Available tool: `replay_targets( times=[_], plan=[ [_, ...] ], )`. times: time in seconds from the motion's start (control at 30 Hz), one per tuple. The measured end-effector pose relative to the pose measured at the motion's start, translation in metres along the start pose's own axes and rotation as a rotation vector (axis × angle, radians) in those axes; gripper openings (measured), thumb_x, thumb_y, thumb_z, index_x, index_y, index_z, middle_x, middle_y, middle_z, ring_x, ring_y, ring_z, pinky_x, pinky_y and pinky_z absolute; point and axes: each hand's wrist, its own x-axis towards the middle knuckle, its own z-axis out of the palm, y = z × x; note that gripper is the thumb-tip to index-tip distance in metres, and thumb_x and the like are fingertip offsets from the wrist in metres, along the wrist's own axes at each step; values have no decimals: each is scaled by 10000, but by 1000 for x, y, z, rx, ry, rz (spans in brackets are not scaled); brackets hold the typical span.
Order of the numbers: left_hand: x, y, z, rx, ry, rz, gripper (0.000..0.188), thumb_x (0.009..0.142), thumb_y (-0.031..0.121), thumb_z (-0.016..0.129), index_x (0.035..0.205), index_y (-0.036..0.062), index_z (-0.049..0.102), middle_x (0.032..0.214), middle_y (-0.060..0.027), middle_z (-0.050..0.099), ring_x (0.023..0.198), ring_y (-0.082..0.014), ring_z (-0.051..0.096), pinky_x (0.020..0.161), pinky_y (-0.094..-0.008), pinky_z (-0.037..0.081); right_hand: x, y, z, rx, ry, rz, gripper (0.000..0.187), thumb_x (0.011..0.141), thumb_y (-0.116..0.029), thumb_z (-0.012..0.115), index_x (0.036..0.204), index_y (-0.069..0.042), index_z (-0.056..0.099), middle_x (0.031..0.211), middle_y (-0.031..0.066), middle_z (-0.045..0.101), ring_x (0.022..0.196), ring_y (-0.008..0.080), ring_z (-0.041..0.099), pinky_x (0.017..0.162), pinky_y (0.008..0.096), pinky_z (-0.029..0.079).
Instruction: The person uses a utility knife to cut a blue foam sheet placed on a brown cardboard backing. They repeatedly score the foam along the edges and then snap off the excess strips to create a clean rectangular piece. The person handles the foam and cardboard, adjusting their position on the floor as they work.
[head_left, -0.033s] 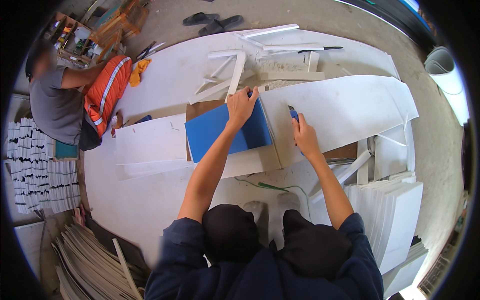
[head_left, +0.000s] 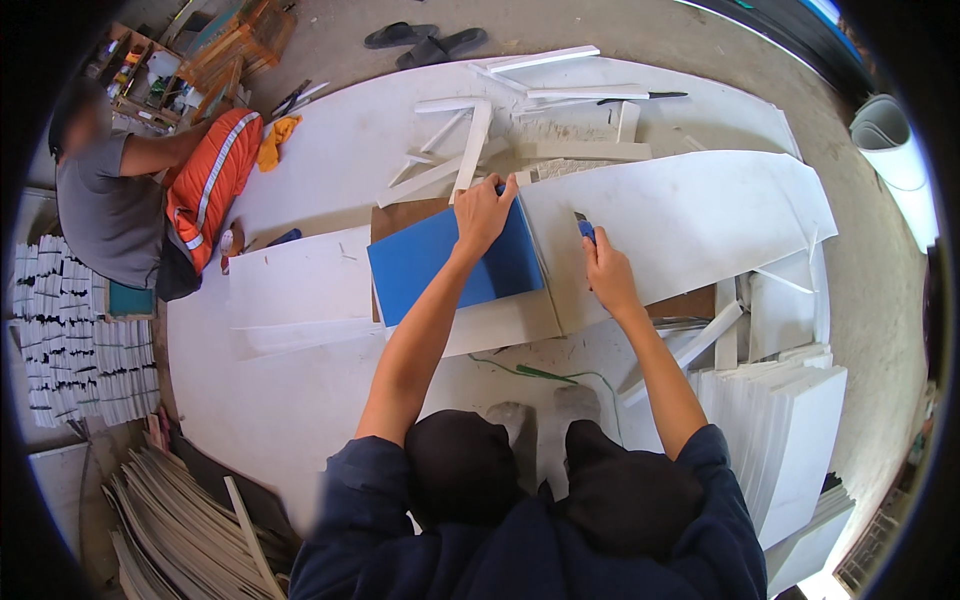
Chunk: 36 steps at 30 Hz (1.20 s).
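Note:
A flat blue board (head_left: 425,255) lies in front of me across the white sheet material. My left hand (head_left: 482,215) is closed over its far right corner, fingers curled at the edge. In my right hand (head_left: 612,275) is a blue utility knife (head_left: 586,230), its blade pointing away from me. The knife is just right of the board, over a long white sheet (head_left: 690,215) that stretches to the right. Below the blue board a pale panel (head_left: 490,325) shows along its near side, and a bit of brown board (head_left: 405,215) shows behind it.
White offcut strips (head_left: 475,150) lie beyond the board, with a dark knife (head_left: 668,95) among them. A seated person (head_left: 110,200) works at the far left. Stacked white sheets (head_left: 780,430) stand near right; a green cord (head_left: 540,373) lies by my feet.

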Motion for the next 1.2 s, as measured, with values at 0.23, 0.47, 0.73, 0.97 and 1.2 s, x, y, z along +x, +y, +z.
replay_targets(
  times=[0.23,0.47,0.73,0.97,1.2],
  plan=[
    [-3,-26,41,106,-13,5,406,864,386,464,790,16,612,620,-142,592,663,-302,569,756,-391,354,15,20,29,-274,2,-45,228,926,-267,368,977,-52,422,603,191,574,600,410,572,534,488,447],
    [-2,-35,56,187,114,77,282,897,278,447,796,39,558,838,-115,592,822,-281,528,737,-393,340,28,-10,42,-429,-77,-14,215,918,-248,381,967,-41,413,600,186,586,585,381,596,532,480,469],
    [-3,-37,53,133,113,117,244,894,251,446,812,47,551,810,-100,580,820,-279,534,727,-394,360,53,-33,64,-461,-89,-107,198,903,-219,410,926,-22,426,595,167,599,579,348,613,529,447,482],
    [-1,-40,62,230,133,119,244,893,249,445,776,61,549,763,-87,575,759,-259,534,711,-384,363,74,-36,82,-494,-33,-184,183,892,-189,422,900,-9,452,581,170,592,561,352,605,526,447,483],
    [-2,-42,61,209,143,113,239,895,234,438,773,59,547,754,-91,573,756,-256,532,710,-382,360,92,-46,83,-534,-165,-85,175,775,-104,511,888,28,492,720,199,634,712,335,643,658,395,512]
  ],
)
